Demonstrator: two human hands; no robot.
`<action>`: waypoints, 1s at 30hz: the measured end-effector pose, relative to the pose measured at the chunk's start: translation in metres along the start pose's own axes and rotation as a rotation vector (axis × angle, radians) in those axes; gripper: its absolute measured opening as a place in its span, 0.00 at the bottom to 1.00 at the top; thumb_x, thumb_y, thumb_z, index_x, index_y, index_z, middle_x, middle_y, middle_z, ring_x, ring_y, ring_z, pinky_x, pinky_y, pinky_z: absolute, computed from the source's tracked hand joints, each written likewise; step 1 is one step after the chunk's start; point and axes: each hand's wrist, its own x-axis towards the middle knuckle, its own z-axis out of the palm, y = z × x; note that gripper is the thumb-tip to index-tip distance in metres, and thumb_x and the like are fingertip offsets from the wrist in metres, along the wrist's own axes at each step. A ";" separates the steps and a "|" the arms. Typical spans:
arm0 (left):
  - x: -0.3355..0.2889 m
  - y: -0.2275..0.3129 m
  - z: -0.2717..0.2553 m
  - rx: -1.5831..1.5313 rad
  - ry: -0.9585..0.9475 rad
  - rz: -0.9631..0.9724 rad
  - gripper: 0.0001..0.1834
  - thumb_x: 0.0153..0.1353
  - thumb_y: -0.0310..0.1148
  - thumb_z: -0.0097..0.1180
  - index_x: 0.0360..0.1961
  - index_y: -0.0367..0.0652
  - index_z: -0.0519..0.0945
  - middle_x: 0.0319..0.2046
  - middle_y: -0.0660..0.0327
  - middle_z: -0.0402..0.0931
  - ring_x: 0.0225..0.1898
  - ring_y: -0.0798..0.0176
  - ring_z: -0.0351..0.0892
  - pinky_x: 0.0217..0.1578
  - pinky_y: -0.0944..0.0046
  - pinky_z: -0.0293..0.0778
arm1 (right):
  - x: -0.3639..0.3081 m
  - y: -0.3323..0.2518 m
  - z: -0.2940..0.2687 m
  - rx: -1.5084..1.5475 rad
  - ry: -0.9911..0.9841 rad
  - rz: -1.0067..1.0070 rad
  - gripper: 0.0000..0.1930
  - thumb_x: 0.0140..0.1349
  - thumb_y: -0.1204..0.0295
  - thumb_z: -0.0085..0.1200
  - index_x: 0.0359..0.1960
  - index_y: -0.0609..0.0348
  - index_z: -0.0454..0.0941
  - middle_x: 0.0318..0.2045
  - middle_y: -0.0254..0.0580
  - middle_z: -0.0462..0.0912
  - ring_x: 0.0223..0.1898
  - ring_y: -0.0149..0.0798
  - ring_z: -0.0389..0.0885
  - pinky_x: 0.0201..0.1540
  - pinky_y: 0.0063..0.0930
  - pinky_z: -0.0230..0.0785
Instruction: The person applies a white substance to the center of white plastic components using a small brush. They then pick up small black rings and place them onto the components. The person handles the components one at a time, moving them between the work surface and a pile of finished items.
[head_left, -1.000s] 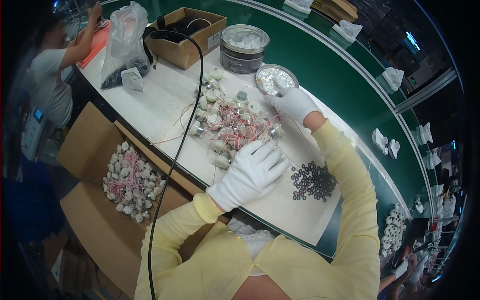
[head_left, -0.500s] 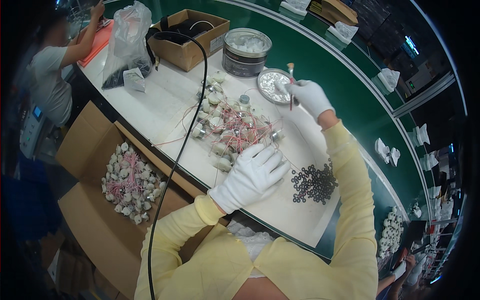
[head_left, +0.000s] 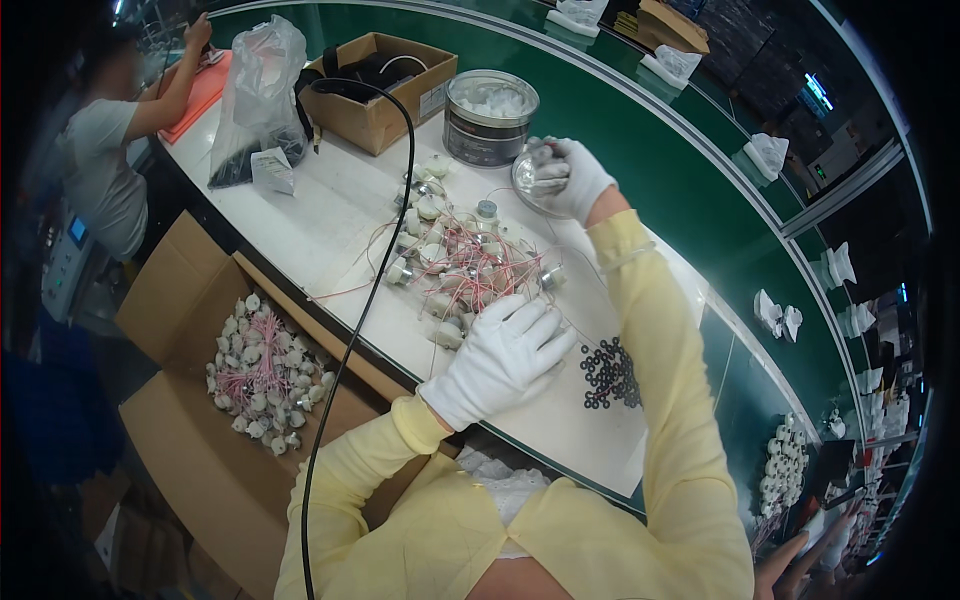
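My left hand (head_left: 500, 360), in a white glove, lies palm down with fingers stretched out at the near edge of a heap of small motors (head_left: 432, 250). These have whitish caps, metal cans and red and white wires. What may lie under the palm is hidden. My gloved right hand (head_left: 578, 178) is closed over a round metal lid (head_left: 522, 182) smeared with shiny pale paste. The thin brush it grips is mostly hidden by the fingers. Small black rings (head_left: 608, 378) lie clustered on the white tabletop, partly behind my right forearm.
An open tub (head_left: 490, 118) of white paste stands behind the lid. Further left are a small carton (head_left: 375, 85) and a clear plastic bag (head_left: 262, 95). A black cable (head_left: 345, 370) crosses the view. A large carton (head_left: 175, 430) holds more motors. A co-worker (head_left: 105, 150) stands far left.
My right hand has moved left and curled over the lid, so the brush that stood out above it is now mostly hidden. My left hand stays almost still.
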 end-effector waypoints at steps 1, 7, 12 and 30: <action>0.001 0.000 0.000 0.000 0.006 -0.001 0.22 0.49 0.38 0.67 0.46 0.44 0.81 0.44 0.57 0.80 0.50 0.54 0.79 0.49 0.55 0.73 | 0.004 0.006 0.003 0.085 0.028 -0.022 0.13 0.76 0.64 0.43 0.40 0.59 0.75 0.20 0.26 0.75 0.10 0.19 0.56 0.11 0.18 0.46; 0.001 0.000 0.000 0.002 0.011 0.007 0.22 0.49 0.37 0.67 0.47 0.43 0.81 0.44 0.56 0.80 0.50 0.54 0.80 0.48 0.55 0.74 | 0.005 -0.001 0.014 0.010 -0.015 -0.033 0.18 0.78 0.61 0.36 0.44 0.61 0.76 0.23 0.32 0.78 0.10 0.21 0.58 0.13 0.19 0.50; -0.001 0.000 0.000 -0.005 0.009 -0.001 0.21 0.49 0.36 0.67 0.46 0.44 0.81 0.43 0.56 0.80 0.49 0.54 0.80 0.48 0.54 0.73 | 0.000 -0.016 0.027 -0.301 0.060 -0.062 0.17 0.75 0.65 0.39 0.45 0.64 0.78 0.22 0.34 0.78 0.10 0.22 0.58 0.12 0.18 0.49; 0.000 -0.001 -0.002 -0.003 0.003 0.001 0.20 0.50 0.36 0.66 0.45 0.44 0.82 0.43 0.56 0.80 0.47 0.56 0.80 0.47 0.55 0.74 | 0.020 -0.003 0.028 -2.052 0.568 -0.597 0.31 0.51 0.58 0.68 0.54 0.64 0.84 0.51 0.60 0.86 0.53 0.57 0.85 0.58 0.40 0.76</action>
